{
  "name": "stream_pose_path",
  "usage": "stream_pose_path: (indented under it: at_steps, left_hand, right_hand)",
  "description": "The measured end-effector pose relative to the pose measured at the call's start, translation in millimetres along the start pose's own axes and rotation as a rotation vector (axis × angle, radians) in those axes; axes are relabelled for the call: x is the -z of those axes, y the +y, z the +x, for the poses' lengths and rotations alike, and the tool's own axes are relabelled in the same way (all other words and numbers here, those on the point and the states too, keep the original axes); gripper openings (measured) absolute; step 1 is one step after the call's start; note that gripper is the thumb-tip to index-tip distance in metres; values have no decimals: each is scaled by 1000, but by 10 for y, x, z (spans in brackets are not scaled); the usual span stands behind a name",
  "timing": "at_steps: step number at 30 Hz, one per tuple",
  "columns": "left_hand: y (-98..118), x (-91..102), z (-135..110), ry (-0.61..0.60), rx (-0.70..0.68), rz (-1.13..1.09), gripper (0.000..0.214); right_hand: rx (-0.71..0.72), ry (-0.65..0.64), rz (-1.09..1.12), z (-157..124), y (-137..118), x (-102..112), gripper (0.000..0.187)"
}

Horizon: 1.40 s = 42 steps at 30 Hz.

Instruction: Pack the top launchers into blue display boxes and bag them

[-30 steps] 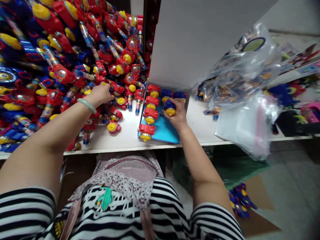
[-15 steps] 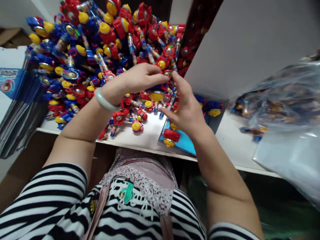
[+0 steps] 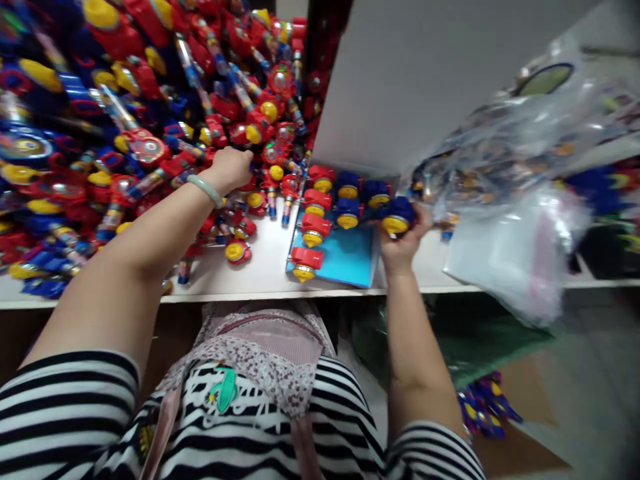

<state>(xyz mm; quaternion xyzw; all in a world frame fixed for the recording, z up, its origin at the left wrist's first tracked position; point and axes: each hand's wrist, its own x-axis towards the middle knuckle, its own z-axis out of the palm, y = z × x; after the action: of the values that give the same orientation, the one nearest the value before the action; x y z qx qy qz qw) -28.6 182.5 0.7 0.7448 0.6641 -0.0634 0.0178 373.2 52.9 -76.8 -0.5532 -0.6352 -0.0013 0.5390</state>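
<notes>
Both hands have parted since half a second ago: they met in front of the pile then, and now my left hand (image 3: 233, 167) is back at the near right edge of the pile (image 3: 125, 120) while my right hand (image 3: 400, 243) sits at the right rim of the box (image 3: 345, 260).

The box lies at the near edge of the table (image 3: 265, 267). Its near half is bare blue floor. Red toys (image 3: 314, 223) run in a column down its left side, and blue toys (image 3: 349, 200) sit in rows at the far end. A white lid (image 3: 425, 87) stands behind it. The bag (image 3: 520, 167) crowds in from the right, just beside my right hand. A strip of bare table stays open between pile and box.

My right fingers wrap from below round a blue toy (image 3: 397, 217), held just right of the box's far right corner. It is squat and dark blue, with its yellow cap facing me. My left fingers curl into the heap with the tips hidden, so I cannot tell whether they grip anything.
</notes>
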Motion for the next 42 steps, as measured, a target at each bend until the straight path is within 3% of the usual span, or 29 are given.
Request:
stream_pose_path:
  at_steps: [3,8,13,17,20,22,26,28,30,31,33,35,36,38,40,42]
  left_hand:
    - [164,-35,202,-97,69,49,58]
    - [225,-103,309,-96,83,-129,90]
    - [193,-156,189,-31,29,-206,74]
    - [0,74,28,-13,7,-348,55]
    - [-147,404,-216,53,48,-655,41]
    - [-125,650,-443,128,7,-926,37]
    - [307,1000,-907,130,-268,-1189,32]
    - [555,1030,-1064,74,-409,-1196,30]
    - [629,954,-1117,29,-514,-1221,30]
    - [563,889,-1098,28,-530,-1230,30]
    - [212,742,-983,115,-464,-1203,29]
    - [-341,621,-812,329,-263,-1085,28]
    - [-633,579,-722,459,-126,-990,25]
    - [-1110,527,-544,596,121,-755,23]
    - [-1334,497,-369,563,229,-528,27]
    - [-1299,475,-199,453,219,-364,31]
  right_hand:
    - [-37,-68,-37,-78,102,-53,80]
    - [66,-226,-57,-99,99,133,70]
    - [149,-333,-58,-160,74,42,56]
    - [121,-349,-283,-158,-62,72,55]
    - [112,-350,-369,-37,-330,219,69]
    - [168,-358,-287,130,-626,222,76]
    - [373,-395,67,527,-1470,-170,86]
    - [435,-396,172,639,-1823,-389,85]
    - [418,-372,187,645,-1961,-442,75]
    - [372,-347,181,609,-1930,-390,68]
    - [232,-262,178,480,-1688,-172,62]
    - [123,-129,168,306,-1313,71,70]
    - [138,-50,135,212,-1129,157,74]
    - [128,-61,44,26,-855,212,73]
    - [209,-78,-10,-133,-746,130,68]
    - [307,-62,-10,-238,-758,-2,63]
